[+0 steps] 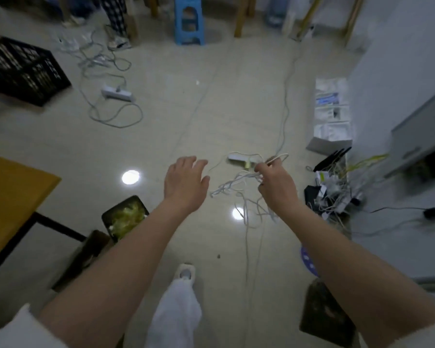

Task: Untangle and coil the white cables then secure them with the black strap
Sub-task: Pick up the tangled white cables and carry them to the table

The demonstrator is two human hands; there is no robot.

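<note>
My right hand (276,183) is shut on a tangle of thin white cables (232,185). The tangle hangs from the fingers above the tiled floor, with loose loops trailing down and toward me. One long strand runs from that hand away across the floor. My left hand (185,183) hovers to the left of the tangle, fingers spread, holding nothing and not touching the cables. A white plug or adapter (239,159) lies on the floor just beyond the hands. A bundle of black straps (332,159) lies to the right of my right hand.
A black crate (23,70) stands at the far left, a white power strip (117,92) with grey cords beyond the hands, a blue stool (189,21) at the back. A pile of cables and boxes (334,194) sits right. A yellow table (8,197) is at left.
</note>
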